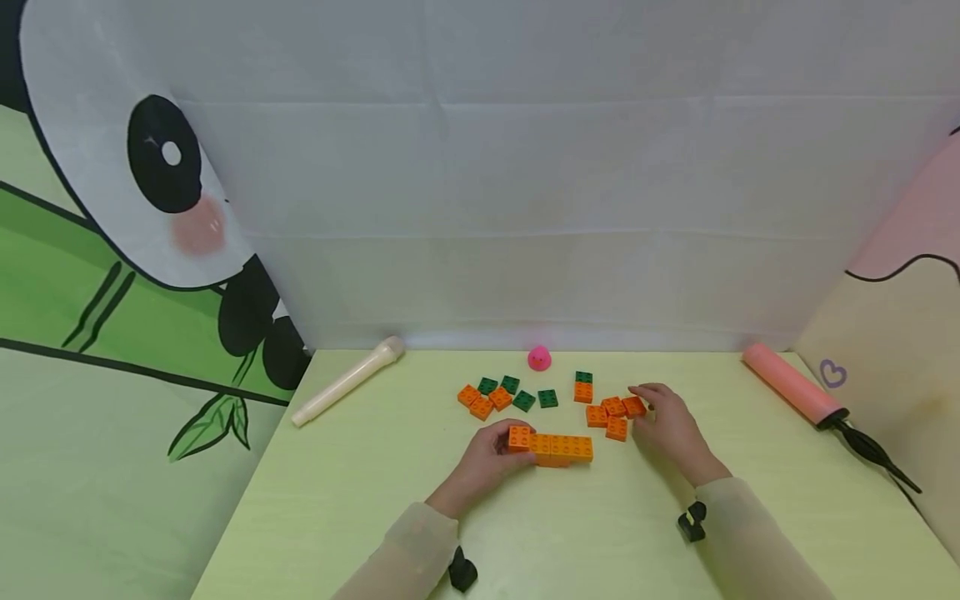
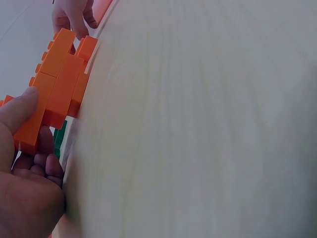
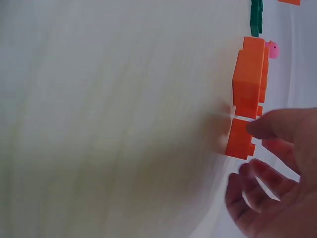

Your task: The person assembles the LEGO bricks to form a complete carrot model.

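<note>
My left hand [image 1: 491, 457] grips one end of a joined stack of orange toy building bricks [image 1: 561, 448], thumb on the near side. A square orange brick sits on top at that end. The left wrist view shows longer bricks [image 2: 53, 79] above and a shorter piece beneath. My right hand [image 1: 675, 429] is at the rightmost loose orange brick [image 1: 633, 407]. In the right wrist view its thumb reaches the edge of that brick [image 3: 239, 139], while the other fingers are loosely spread. Several more orange bricks [image 1: 617, 429] lie just left of it.
Green bricks [image 1: 524, 401] and orange bricks [image 1: 482, 407] lie loose mid-table. An orange-and-green pair [image 1: 583, 388] stands to their right. Behind is a small pink ball-like toy [image 1: 539, 358]. A cream tube [image 1: 348, 382] lies left, a pink pump [image 1: 795, 387] right. Printed cloth walls border the table.
</note>
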